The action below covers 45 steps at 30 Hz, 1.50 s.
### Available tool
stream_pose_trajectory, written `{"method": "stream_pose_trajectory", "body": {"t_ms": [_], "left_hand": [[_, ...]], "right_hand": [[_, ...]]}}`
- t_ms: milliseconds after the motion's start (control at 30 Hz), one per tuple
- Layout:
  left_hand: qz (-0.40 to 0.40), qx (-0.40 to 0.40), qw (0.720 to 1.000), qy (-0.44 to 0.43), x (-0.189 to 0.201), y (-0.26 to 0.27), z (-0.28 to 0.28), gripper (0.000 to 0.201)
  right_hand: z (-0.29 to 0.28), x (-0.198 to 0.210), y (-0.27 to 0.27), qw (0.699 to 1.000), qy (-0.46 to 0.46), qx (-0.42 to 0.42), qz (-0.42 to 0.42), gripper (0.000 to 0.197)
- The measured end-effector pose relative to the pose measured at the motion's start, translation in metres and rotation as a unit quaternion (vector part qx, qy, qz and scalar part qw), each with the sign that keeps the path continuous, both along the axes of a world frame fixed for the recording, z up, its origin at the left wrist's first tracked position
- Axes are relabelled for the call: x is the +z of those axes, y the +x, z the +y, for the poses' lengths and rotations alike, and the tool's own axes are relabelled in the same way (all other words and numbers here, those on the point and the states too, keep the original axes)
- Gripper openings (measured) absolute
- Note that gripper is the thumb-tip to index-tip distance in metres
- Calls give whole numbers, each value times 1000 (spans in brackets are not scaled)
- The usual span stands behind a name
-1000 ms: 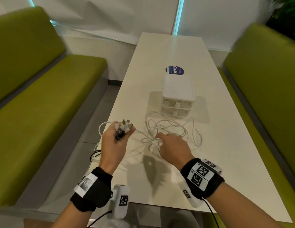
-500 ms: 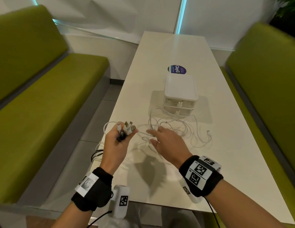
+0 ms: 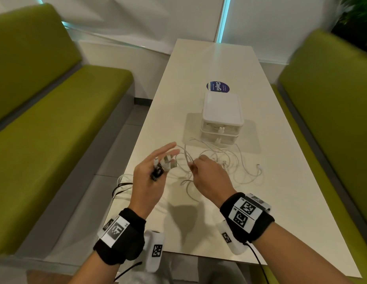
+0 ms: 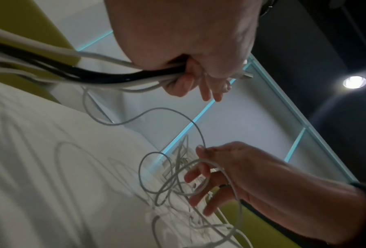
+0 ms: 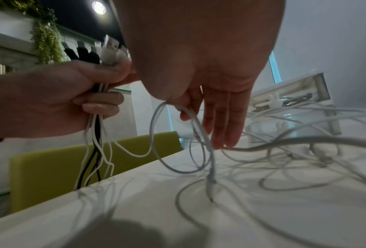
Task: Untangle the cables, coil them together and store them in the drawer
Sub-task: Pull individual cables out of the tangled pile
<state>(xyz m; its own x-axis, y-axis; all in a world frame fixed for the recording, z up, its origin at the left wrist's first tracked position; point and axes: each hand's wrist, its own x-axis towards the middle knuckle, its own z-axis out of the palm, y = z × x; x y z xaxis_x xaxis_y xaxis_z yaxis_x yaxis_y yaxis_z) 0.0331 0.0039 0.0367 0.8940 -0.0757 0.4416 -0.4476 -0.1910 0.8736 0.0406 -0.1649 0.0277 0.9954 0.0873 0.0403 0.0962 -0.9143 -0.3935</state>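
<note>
The left hand [image 3: 146,181] is clamped on a bundle of cables [image 5: 97,142], white ones and at least one black, with their plugs [image 3: 165,165] standing up above the thumb and the cords hanging down past the bench [image 3: 199,232] edge; its outer fingers are stretched forward. The right hand [image 3: 211,177] pinches a loop of thin white cable [image 5: 177,142] between thumb and forefinger, lifted just above the bench, its other fingers loose and straight. More white cables [image 3: 236,162] lie in a loose tangle on the bench just beyond the right hand, reaching the foot of a small white drawer box [image 3: 221,117] with two shut drawers and little rabbit-shaped knobs [image 5: 274,100]. Behind the box a round dark blue sticker [image 3: 218,87] reads "ClayG"; its smaller print is too fine to read.
</note>
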Motion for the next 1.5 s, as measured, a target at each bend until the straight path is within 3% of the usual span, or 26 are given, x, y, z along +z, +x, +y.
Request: {"method": "stream_pose_trajectory", "body": {"t_ms": [133, 200, 267, 367, 533, 633, 733, 900, 967, 1067, 1200, 1300, 1367, 1433, 1500], "left_hand": [[19, -30, 999, 32, -7, 1, -10, 35], [19, -36, 997, 58, -12, 3, -12, 42], [-17, -38, 993, 113, -13, 4, -12, 57], [-72, -35, 979, 185, -16, 3, -9, 74], [-56, 23, 953, 298, -14, 6, -7, 68], [-17, 41, 937, 346, -12, 9, -6, 48], [-14, 86, 948, 305, -11, 15, -2, 33], [49, 172, 973, 146, -9, 16, -2, 6], [91, 193, 973, 94, -8, 17, 0, 13], [78, 202, 974, 70, -3, 14, 3, 4], [-23, 78, 996, 40, -3, 5, -2, 48], [-68, 10, 992, 108, -8, 0, -8, 77], [-75, 0, 986, 151, -16, 3, -9, 83], [-62, -9, 981, 186, -22, 9, -9, 72], [-63, 24, 969, 239, -23, 16, -5, 47]], "right_hand": [[-1, 1, -1, 999, 47, 9, -18, 34], [0, 2, -4, 996, 77, 34, -41, 45], [-2, 3, -6, 992, 94, 53, -60, 56], [-8, 6, -7, 989, 111, 65, -70, 51], [-16, 6, -5, 986, 124, 101, -42, 20], [-23, 9, -7, 979, 188, 69, -46, 13], [-29, 8, -7, 982, 180, 46, 32, 31], [-29, -6, -5, 984, 151, 4, 96, 21], [-28, -5, -4, 982, 162, -5, 96, 23], [-26, -3, -3, 984, 173, -11, 49, 26], [-22, 2, -4, 990, 139, 4, -5, 32], [-17, 7, -3, 986, 152, 50, -38, 35], [-14, 9, -2, 984, 144, 88, -57, 32], [-12, 9, -3, 985, 117, 108, -67, 23], [-9, 7, -4, 989, 80, 109, -62, 17]]}}
